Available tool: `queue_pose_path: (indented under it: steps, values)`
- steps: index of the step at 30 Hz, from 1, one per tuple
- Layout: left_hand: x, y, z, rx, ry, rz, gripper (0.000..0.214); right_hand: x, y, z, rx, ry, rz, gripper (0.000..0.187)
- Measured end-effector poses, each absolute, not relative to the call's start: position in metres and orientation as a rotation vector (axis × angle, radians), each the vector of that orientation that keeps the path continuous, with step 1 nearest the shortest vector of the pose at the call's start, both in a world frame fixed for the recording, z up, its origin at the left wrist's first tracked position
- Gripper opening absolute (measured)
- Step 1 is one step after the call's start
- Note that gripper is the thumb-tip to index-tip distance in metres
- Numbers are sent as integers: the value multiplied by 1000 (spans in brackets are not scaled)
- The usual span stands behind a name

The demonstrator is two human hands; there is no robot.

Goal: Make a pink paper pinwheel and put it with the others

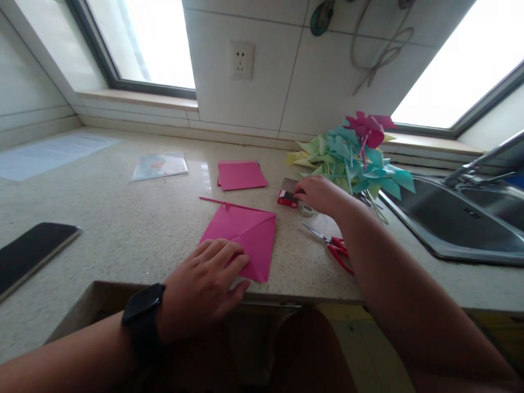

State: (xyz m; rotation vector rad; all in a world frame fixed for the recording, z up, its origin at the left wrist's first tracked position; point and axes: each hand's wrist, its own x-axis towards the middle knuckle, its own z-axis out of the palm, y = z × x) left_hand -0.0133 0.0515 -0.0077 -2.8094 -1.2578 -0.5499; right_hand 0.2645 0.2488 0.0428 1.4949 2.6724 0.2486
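Note:
My left hand (pixel 215 275), with a black watch at its wrist, rests on the near edge of a pink square of paper (pixel 254 237). The fingers lie over the sheet and the thumb is apart from them. Creases run across the paper, and a thin pink stick (pixel 213 201) lies along its far edge. At a small open red box (pixel 287 201), my right hand (pixel 317 192) has its fingertips pinched together over the contents; what they grip is hidden. A roll of clear tape (pixel 306 209) and red-handled scissors (pixel 333 245) lie close by.
Paper pinwheels (pixel 347 150) are heaped behind my right arm, beside the steel sink (pixel 462 218). Further back lie a stack of pink sheets (pixel 242 176) and a clear packet (pixel 160 165). At left are a phone (pixel 35 251) and a printed sheet (pixel 53 154).

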Motion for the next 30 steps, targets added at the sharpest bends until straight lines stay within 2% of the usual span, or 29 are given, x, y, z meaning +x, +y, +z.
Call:
queue_pose_path:
  steps: [14, 30]
  values:
    - [-13, 52, -7, -2853, -1316, -530, 27, 260, 254, 36, 1670, 2556, 261, 28]
    - [-14, 51, -6, -2847, -1315, -524, 29, 260, 249, 40, 1824, 2639, 96, 19]
